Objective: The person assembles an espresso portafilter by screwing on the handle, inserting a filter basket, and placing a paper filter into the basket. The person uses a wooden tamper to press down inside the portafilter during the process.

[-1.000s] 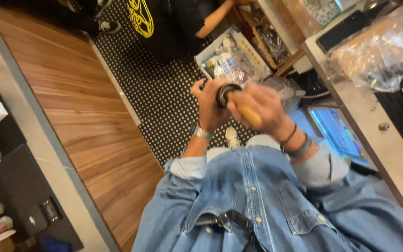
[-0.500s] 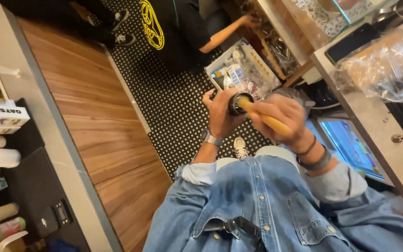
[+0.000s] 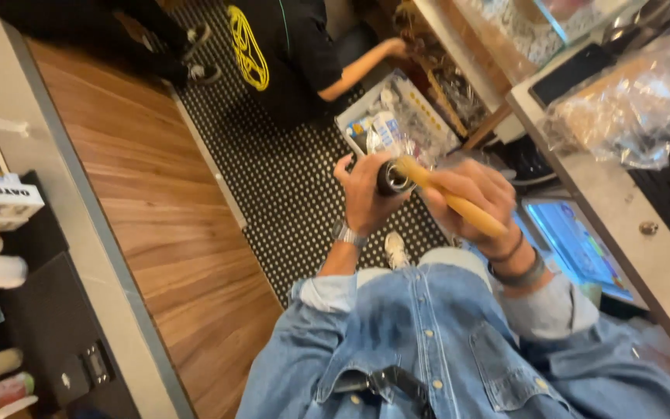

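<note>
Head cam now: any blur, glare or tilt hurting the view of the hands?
Head view: the frame is strongly tilted; the left hand and the dark cup are soft with slight motion blur; the right hand and yellow-handled tool smear a little; the crumpled plastic wrap catches glare; warm, even indoor light, no harsh shadows.

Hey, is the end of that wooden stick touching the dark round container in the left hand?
Touching. The head view shows the wooden stick in the right hand meeting the dark container's mouth, held by the left hand, no gap visible.

Warm, even indoor light; view tilted, slightly motion-blurred, with glare on crumpled plastic wrap (image 3: 630, 109).
</note>
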